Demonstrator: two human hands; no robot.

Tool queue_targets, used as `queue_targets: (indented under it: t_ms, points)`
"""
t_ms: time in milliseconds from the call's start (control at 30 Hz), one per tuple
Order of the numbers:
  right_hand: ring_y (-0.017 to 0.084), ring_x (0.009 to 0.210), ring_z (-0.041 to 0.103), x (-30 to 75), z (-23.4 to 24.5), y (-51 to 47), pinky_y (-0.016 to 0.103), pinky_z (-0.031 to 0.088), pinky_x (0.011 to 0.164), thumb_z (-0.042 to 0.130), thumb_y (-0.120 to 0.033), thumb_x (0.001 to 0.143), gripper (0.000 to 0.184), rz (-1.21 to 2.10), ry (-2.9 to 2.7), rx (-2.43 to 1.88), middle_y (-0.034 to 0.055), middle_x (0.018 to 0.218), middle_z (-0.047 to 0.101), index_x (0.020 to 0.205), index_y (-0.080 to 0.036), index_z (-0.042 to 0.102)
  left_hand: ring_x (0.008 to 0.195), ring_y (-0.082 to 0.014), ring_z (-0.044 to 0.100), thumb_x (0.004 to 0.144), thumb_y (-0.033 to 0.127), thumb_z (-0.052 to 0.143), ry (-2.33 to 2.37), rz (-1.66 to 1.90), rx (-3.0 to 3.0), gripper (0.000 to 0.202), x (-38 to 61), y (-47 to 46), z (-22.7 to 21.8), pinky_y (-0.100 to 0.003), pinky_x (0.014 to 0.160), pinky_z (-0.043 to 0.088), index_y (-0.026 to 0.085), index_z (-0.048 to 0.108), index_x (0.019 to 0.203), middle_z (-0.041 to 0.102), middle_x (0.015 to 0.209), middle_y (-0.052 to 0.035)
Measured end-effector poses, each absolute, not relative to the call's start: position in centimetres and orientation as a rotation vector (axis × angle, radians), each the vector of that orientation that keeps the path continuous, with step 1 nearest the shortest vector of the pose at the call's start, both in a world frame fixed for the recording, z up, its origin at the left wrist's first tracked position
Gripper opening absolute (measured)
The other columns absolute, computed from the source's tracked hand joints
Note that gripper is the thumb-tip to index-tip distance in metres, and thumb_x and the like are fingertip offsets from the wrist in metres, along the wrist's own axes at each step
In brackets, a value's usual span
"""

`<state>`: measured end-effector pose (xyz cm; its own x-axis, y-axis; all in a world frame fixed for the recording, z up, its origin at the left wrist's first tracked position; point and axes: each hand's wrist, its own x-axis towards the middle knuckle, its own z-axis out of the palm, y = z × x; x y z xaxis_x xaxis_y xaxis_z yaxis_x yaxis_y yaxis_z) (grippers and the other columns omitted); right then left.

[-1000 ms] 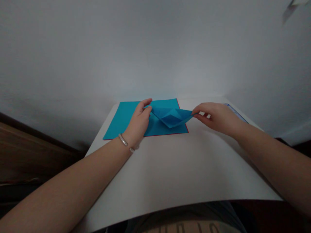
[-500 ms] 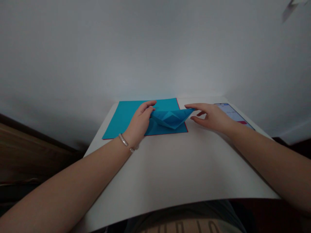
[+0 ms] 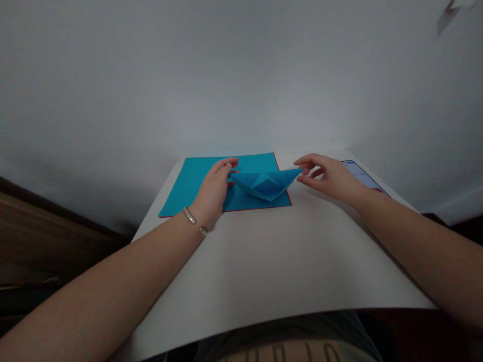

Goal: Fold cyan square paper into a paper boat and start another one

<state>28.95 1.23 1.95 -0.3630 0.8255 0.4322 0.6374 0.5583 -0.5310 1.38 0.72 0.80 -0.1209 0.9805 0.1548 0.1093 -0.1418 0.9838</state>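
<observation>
A blue folded paper boat (image 3: 267,187) sits upright near the far part of the table, its pointed ends to left and right. At its left tip is my left hand (image 3: 216,187), fingers loosely stretched and apart, with a silver bangle on the wrist. My right hand (image 3: 325,175) is curved around the right tip, thumb and fingers apart. Whether either hand touches the paper, I cannot tell. Behind and under the boat lies a blue sheet (image 3: 188,183) with a thin red edge, partly covered by my left hand.
A phone (image 3: 364,176) with its screen lit lies at the right, partly behind my right hand. The white table (image 3: 279,261) meets a pale wall (image 3: 234,75) at its far edge. Wooden furniture (image 3: 45,236) stands at the left.
My left hand has slid slightly left, so the boat's left tip shows more. My right hand has shifted a little right, its fingers higher. The boat's right side stays about where it was.
</observation>
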Motion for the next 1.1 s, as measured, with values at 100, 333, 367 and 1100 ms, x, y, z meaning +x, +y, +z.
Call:
queue_targets:
  t_ms: [100, 333, 367, 1100]
  points:
    - [0.015, 0.069, 0.061, 28.5, 1.8, 1.3, 0.030, 0.053, 0.062, 0.060, -0.032, 0.081, 0.020, 0.334, -2.062, -1.227, 0.0036, 0.081, 0.067, 0.095, -0.020, 0.068, 0.096, -0.0197, 0.059, 0.085, 0.030, 0.047, 1.324, 1.342, 1.388, 0.026, 1.3, 0.8, 0.8, -0.026, 0.063, 0.048, 0.022, 0.066, 0.102, 0.063, 0.110, -0.0062]
    - [0.016, 0.071, 0.063, 28.2, 1.4, 1.7, 0.031, 0.053, 0.065, 0.056, -0.027, 0.083, 0.022, 0.254, -1.955, -1.261, 0.0050, 0.091, 0.071, 0.098, -0.022, 0.071, 0.089, -0.0187, 0.055, 0.083, 0.037, 0.054, 1.359, 1.131, 2.029, 0.030, 1.3, -0.3, 2.2, -0.030, 0.072, 0.048, 0.019, 0.064, 0.105, 0.058, 0.099, -0.0063]
    - [0.016, 0.072, 0.063, 28.3, 1.2, 1.9, 0.031, 0.053, 0.066, 0.055, -0.027, 0.083, 0.022, 0.245, -1.958, -1.260, 0.0049, 0.091, 0.071, 0.099, -0.022, 0.071, 0.091, -0.0194, 0.054, 0.082, 0.038, 0.058, 1.327, 1.069, 2.174, 0.032, 1.3, -0.5, 2.4, -0.031, 0.074, 0.048, 0.019, 0.063, 0.107, 0.056, 0.102, -0.0070]
    - [0.018, 0.087, 0.058, 23.9, 2.1, -1.5, 0.029, 0.042, 0.070, 0.056, -0.026, 0.086, 0.015, -0.043, -2.432, -1.015, 0.0032, 0.093, 0.066, 0.095, -0.025, 0.068, 0.074, -0.0154, 0.055, 0.088, 0.031, 0.054, 1.226, 0.688, 2.895, 0.017, 2.4, -3.1, 3.7, -0.028, 0.067, 0.047, 0.017, 0.064, 0.091, 0.056, 0.095, -0.0067]
